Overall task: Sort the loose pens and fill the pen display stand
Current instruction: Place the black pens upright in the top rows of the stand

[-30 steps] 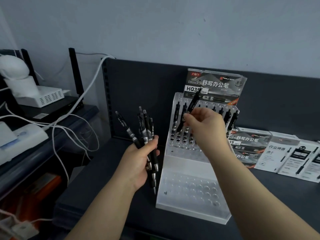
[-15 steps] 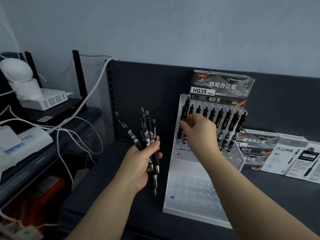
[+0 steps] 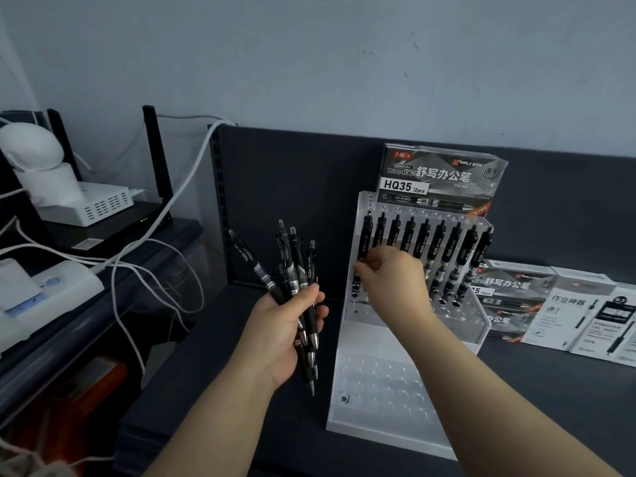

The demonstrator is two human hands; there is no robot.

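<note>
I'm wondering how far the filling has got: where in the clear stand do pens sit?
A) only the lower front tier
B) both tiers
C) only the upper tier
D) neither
C: the black pens stand in a row in the upper tier of the stand; its lower front holes show none.

- Grips a fanned bundle of black pens (image 3: 292, 270) in the left hand (image 3: 285, 325), tips pointing down toward the near side.
- Pinches the leftmost pen (image 3: 365, 235) of the far row, low on its barrel, with the right hand (image 3: 389, 284).
- In the clear display stand (image 3: 378, 407), a row of upright pens (image 3: 447, 249) just below the HQ35 header card (image 3: 440, 177).
- Right of the stand, flat pen boxes (image 3: 585, 315).
- Far left, on a dark shelf (image 3: 137, 242), white devices (image 3: 86, 204) and white cables (image 3: 155, 270).
</note>
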